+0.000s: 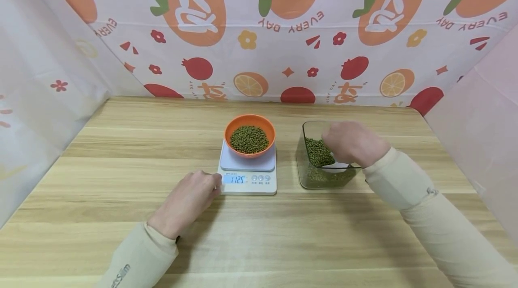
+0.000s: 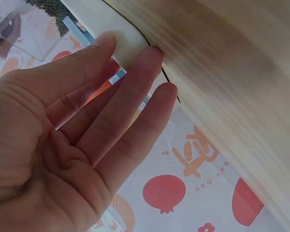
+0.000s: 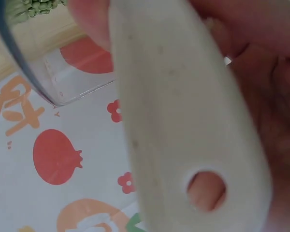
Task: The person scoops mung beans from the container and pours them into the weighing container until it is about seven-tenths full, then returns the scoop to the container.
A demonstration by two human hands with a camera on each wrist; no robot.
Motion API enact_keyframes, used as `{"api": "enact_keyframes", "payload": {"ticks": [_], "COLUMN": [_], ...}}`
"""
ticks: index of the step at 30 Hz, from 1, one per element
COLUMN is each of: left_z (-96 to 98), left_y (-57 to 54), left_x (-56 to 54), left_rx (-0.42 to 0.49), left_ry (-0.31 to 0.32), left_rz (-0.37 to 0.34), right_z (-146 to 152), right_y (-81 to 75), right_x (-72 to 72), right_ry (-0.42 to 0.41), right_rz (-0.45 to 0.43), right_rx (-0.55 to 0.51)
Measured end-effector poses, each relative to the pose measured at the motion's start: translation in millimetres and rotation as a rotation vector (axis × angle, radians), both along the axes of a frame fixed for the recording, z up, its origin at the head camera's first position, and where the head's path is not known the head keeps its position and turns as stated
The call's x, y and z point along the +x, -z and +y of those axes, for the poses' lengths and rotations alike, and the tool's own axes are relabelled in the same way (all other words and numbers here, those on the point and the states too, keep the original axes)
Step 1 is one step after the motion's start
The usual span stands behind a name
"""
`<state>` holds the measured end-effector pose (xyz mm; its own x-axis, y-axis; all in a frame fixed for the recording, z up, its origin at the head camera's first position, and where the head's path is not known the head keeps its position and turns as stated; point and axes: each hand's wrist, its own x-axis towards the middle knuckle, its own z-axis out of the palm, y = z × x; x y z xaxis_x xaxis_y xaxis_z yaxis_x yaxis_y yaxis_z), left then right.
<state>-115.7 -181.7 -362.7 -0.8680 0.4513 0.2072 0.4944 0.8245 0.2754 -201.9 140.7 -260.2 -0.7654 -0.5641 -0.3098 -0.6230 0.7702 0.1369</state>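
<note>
An orange bowl (image 1: 249,155) of green mung beans (image 1: 248,139) stands on a white kitchen scale (image 1: 247,189), whose display reads 1125, any decimal point unclear. At the scale's front left corner, my left hand (image 1: 190,200) holds the edge between thumb and fingers; its fingertips (image 2: 152,55) show there in the left wrist view. My right hand (image 1: 356,141) reaches into a clear square container (image 1: 304,175) of mung beans. It grips a white spoon (image 3: 179,111) by its long handle, which has a hole at the end. The spoon's head is partly hidden by the hand and container.
Both scale and container rest on a wood-grain table (image 1: 133,153). A fruit-printed cloth (image 1: 283,54) hangs along the table's back edge, with more cloth on both sides. The container's tall walls surround my right hand's work, a short way right of the scale.
</note>
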Motion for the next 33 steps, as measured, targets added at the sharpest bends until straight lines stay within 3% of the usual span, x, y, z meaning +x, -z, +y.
{"api": "enact_keyframes", "payload": {"ticks": [17,33], "left_z": [1.7,1.1], "left_y": [0.1,-1.6], "left_x": [-0.8,-1.1], "left_rx": [-0.023,-0.016], "left_ry": [-0.012,-0.002], "left_rz": [0.020,0.010], "right_z": [24,24], "right_y": [13.6,17.4], "right_x": [-2.5,-3.0], "right_ry": [-0.078,-0.044], "right_rz": [0.064,-0.065], "right_rx": [-0.164,-0.209]}}
